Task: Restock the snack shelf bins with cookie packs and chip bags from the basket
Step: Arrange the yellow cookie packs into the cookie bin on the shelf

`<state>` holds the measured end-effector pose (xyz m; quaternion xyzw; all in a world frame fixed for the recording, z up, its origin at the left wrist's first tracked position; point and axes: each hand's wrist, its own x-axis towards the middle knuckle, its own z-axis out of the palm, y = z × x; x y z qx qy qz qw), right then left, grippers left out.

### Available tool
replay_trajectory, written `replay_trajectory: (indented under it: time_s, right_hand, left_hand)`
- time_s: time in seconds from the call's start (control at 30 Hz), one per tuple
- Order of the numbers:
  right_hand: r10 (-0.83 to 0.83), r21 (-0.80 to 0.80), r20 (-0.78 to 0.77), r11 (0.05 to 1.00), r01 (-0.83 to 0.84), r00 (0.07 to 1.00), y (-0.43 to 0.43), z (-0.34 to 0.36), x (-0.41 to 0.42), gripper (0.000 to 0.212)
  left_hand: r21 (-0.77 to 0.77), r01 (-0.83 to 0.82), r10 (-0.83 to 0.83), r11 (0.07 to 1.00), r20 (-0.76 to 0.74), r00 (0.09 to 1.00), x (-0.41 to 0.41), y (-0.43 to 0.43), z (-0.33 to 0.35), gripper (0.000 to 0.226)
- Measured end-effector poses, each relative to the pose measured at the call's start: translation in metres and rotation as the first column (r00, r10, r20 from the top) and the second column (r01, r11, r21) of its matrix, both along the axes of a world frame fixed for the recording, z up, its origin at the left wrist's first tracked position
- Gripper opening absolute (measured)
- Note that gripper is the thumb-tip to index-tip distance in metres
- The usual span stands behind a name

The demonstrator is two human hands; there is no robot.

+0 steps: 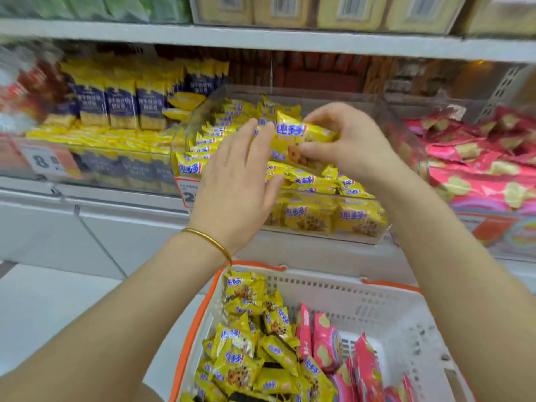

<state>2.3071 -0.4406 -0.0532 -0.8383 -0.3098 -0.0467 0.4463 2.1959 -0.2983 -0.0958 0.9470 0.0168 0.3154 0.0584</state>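
Right grip: your right grip (348,143) is grasping one yellow cookie pack (293,134), thumb under its front face and fingers curled over its top edge.
Left grip: your left grip (235,184) is released, fingers straight and close together, palm turned toward the pack; its fingertips lie just beside the pack's left end, and motion blur hides whether they touch.
Held pack: tilted, blue lettering up, raised above the pile in the clear middle bin (319,224).
Middle bin: you have a row of the same cookie packs (203,146) standing on edge along its left side; more lie flat and loose under your grips and show through the front wall.
Left bin: navy-and-yellow packets (121,105) stand upright at the back, flat yellow ones lie in front; a price tag with an 8 (43,162) sits on its front.
Right bin: pink chip bags (478,169) lie heaped, well apart from both grips.
Basket: white with an orange rim (200,314), below your forearms in front of the shelf.
Basket contents: yellow cookie packs (240,358) heaped on the left, pink chip bags (327,343) standing on edge just right of them.
Wrist: you wear a thin gold bangle (208,239) on the left.
Upper shelf: yellow boxes (348,10) with barcodes, blurred.
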Motion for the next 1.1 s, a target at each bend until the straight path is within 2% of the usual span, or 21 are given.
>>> replay_trajectory:
  time_s: [0.07,0.17,0.33,0.5,0.67,0.77,0.87,0.93,0.97,1.03,1.1]
  right_hand:
    - [-0.078,-0.067,0.123,0.994,0.087,0.989,0.025,-0.004,0.021,0.035]
    - [-0.078,-0.168,0.225,0.979,0.117,0.971,0.058,-0.015,0.041,0.037]
    - [-0.021,-0.351,0.374,0.922,0.162,0.927,0.071,-0.03,0.053,0.038]
    - [0.021,-0.505,0.525,0.812,0.292,0.851,0.076,-0.032,0.048,0.04]
    - [-0.016,-0.49,0.478,0.825,0.282,0.878,0.065,-0.022,0.037,0.05]
    - [-0.05,-0.344,0.465,0.909,0.233,0.884,0.039,-0.009,0.007,0.036]
    - [-0.011,-0.212,0.392,0.972,0.102,0.92,0.001,-0.022,-0.044,0.02]
    - [0.058,-0.296,0.263,0.955,0.024,0.963,-0.016,-0.061,-0.072,0.017]
    - [0.095,-0.405,0.147,0.914,-0.028,0.985,-0.019,-0.089,-0.081,0.016]
    - [0.138,-0.614,-0.129,0.767,-0.189,0.982,-0.019,-0.158,-0.087,0.017]
    - [0.155,-0.694,-0.323,0.632,-0.346,0.933,-0.019,-0.226,-0.087,0.024]
  left_hand:
    - [0.111,-0.106,0.12,0.988,-0.127,0.985,0.002,0.004,-0.012,0.063]
    - [0.206,-0.119,0.166,0.971,-0.231,0.959,0.004,0.011,-0.026,0.061]
    - [0.25,-0.094,0.156,0.964,-0.241,0.958,0.005,0.016,-0.029,0.058]
    - [0.256,-0.093,0.159,0.962,-0.251,0.955,0.006,0.017,-0.029,0.059]
    - [0.231,-0.08,0.136,0.97,-0.236,0.962,0.001,0.016,-0.025,0.058]
    - [0.186,-0.074,0.109,0.98,-0.184,0.977,-0.013,0.007,-0.018,0.054]
    - [0.121,-0.017,0.04,0.993,-0.186,0.982,-0.032,-0.01,-0.022,0.048]
    - [0.127,0.025,0.011,0.992,-0.277,0.961,-0.043,-0.016,-0.036,0.049]
    - [0.141,0.042,0.008,0.989,-0.338,0.941,-0.047,-0.017,-0.045,0.049]
    - [0.167,0.077,0.003,0.983,-0.431,0.902,-0.052,-0.02,-0.058,0.045]
    - [0.194,0.103,0.021,0.976,-0.551,0.835,-0.056,-0.027,-0.064,0.043]
